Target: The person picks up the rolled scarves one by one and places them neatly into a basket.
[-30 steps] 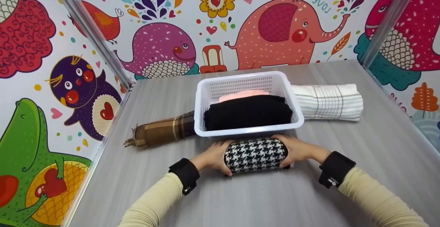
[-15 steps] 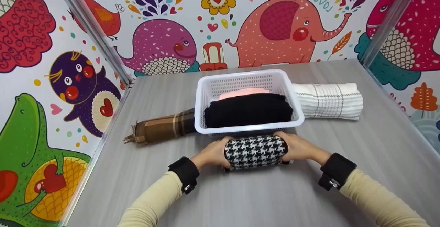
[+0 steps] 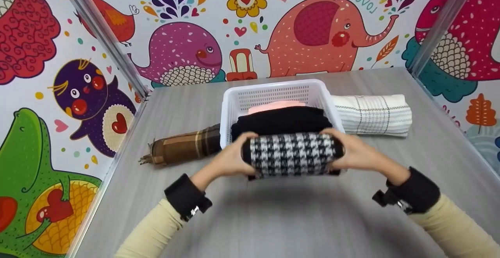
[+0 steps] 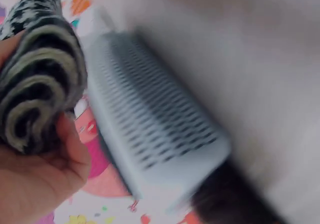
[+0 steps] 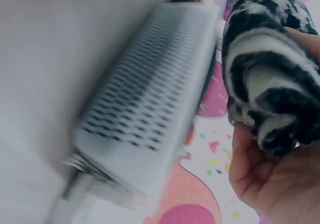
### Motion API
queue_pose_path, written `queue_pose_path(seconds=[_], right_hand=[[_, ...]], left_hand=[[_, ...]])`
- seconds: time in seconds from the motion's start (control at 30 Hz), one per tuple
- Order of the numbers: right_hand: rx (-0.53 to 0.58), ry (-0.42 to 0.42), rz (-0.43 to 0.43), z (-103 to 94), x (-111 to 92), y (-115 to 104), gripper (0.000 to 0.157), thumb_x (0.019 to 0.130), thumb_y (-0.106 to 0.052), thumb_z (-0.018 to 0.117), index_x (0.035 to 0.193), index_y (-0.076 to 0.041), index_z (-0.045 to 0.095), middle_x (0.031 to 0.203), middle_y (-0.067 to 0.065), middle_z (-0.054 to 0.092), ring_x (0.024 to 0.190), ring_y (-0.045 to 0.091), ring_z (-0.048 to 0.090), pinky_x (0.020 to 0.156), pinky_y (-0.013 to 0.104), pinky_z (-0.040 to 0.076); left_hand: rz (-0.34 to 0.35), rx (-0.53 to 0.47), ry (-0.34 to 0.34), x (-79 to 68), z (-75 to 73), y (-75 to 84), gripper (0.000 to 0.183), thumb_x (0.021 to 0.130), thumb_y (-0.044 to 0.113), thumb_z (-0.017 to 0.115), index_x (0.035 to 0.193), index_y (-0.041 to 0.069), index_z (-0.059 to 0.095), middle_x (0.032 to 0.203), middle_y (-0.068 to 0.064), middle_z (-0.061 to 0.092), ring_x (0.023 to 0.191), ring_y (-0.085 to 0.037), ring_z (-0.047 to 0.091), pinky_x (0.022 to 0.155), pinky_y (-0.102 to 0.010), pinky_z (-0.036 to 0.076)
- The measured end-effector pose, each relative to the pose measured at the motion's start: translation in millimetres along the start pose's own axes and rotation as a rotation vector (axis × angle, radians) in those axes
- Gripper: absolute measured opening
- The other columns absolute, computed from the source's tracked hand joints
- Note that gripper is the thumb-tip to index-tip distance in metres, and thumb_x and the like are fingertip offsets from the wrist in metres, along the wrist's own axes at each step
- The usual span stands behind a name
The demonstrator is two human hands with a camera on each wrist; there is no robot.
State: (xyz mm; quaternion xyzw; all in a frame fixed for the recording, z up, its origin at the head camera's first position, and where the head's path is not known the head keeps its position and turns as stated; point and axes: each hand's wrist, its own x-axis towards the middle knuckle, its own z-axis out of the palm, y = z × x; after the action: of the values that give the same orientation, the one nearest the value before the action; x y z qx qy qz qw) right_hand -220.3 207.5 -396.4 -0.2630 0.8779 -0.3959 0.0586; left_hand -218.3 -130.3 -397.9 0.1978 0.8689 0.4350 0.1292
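Note:
A rolled black-and-white houndstooth scarf (image 3: 293, 154) is raised over the table in front of the white basket (image 3: 273, 87), overlapping its near rim in the head view. My left hand (image 3: 235, 157) grips one end of the roll, and my right hand (image 3: 353, 152) grips the other. Spiral layers of the scarf (image 4: 42, 84) show at the end in the left wrist view, with thumb and fingers on either side. At the opposite end, fingers curl about the rolled scarf (image 5: 272, 84) in the right wrist view. Inside the basket lie a black folded cloth (image 3: 281, 120) and a pink cloth (image 3: 275, 106) behind it.
Left of the basket lies a rolled brown plaid scarf (image 3: 179, 148) with a fringed end. A rolled white checked cloth (image 3: 375, 115) lies to its right. Cartoon-printed panels (image 3: 187, 54) wall in the grey table (image 3: 289, 219) at the back and sides.
Both hands have lifted the rolled houndstooth scarf off the table and up toward the basket's near rim. The basket and the other rolls have stayed put.

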Motion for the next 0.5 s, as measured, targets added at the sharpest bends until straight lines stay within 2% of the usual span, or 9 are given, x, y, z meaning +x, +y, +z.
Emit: queue_pose_path(seconds=[0.07, 0.17, 0.23, 0.3, 0.4, 0.5], right_hand=[[0.136, 0.031, 0.045, -16.0, 14.7, -4.9, 0.075, 0.063, -0.007, 0.077, 0.129, -0.013, 0.042, 0.111, 0.016, 0.054, 0.093, 0.027, 0.054, 0.069, 0.036, 0.05], [0.397, 0.072, 0.107, -37.1, 44.6, -6.9, 0.072, 0.072, -0.002, 0.072, 0.133, -0.012, 0.035, 0.116, 0.014, 0.047, 0.098, 0.024, 0.052, 0.074, 0.035, 0.052], [0.563, 0.082, 0.141, -47.9, 66.7, -5.4, 0.065, 0.078, -0.003, 0.066, 0.133, -0.011, 0.032, 0.117, 0.012, 0.045, 0.098, 0.021, 0.053, 0.077, 0.034, 0.052], [0.698, 0.082, 0.183, -54.5, 88.4, -1.6, 0.058, 0.083, -0.007, 0.062, 0.132, -0.01, 0.031, 0.115, 0.01, 0.046, 0.096, 0.018, 0.056, 0.076, 0.032, 0.053], [0.815, 0.066, 0.285, -57.3, 117.7, 7.5, 0.05, 0.089, -0.018, 0.058, 0.131, -0.009, 0.032, 0.114, 0.01, 0.048, 0.095, 0.018, 0.056, 0.076, 0.033, 0.053], [0.864, 0.045, 0.42, -51.7, 141.1, 18.9, 0.051, 0.09, -0.027, 0.054, 0.132, -0.009, 0.032, 0.116, 0.011, 0.042, 0.099, 0.021, 0.051, 0.087, 0.04, 0.049]], left_hand=[[-0.03, -0.141, 0.034, 10.4, -15.3, 8.4, 0.088, 0.057, 0.007, 0.078, 0.133, 0.022, 0.037, 0.117, -0.013, 0.053, 0.092, -0.026, 0.057, 0.071, -0.036, 0.052], [-0.052, -0.325, 0.087, 33.3, -34.4, 15.4, 0.088, 0.063, 0.009, 0.077, 0.138, 0.022, 0.033, 0.122, -0.012, 0.05, 0.099, -0.026, 0.055, 0.084, -0.039, 0.048], [-0.072, -0.463, 0.115, 50.4, -42.2, 17.0, 0.083, 0.07, 0.013, 0.073, 0.141, 0.019, 0.028, 0.123, -0.013, 0.049, 0.103, -0.025, 0.054, 0.092, -0.041, 0.043], [-0.109, -0.569, 0.154, 67.6, -47.0, 16.2, 0.076, 0.077, 0.019, 0.067, 0.141, 0.015, 0.026, 0.122, -0.015, 0.05, 0.099, -0.024, 0.055, 0.095, -0.041, 0.04], [-0.204, -0.686, 0.23, 91.9, -49.6, 11.8, 0.064, 0.082, 0.031, 0.058, 0.137, 0.012, 0.033, 0.116, -0.013, 0.053, 0.09, -0.021, 0.056, 0.094, -0.041, 0.04], [-0.33, -0.724, 0.268, 112.5, -49.6, 4.0, 0.057, 0.084, 0.043, 0.053, 0.131, 0.014, 0.041, 0.111, -0.009, 0.053, 0.085, -0.018, 0.052, 0.093, -0.042, 0.039]])
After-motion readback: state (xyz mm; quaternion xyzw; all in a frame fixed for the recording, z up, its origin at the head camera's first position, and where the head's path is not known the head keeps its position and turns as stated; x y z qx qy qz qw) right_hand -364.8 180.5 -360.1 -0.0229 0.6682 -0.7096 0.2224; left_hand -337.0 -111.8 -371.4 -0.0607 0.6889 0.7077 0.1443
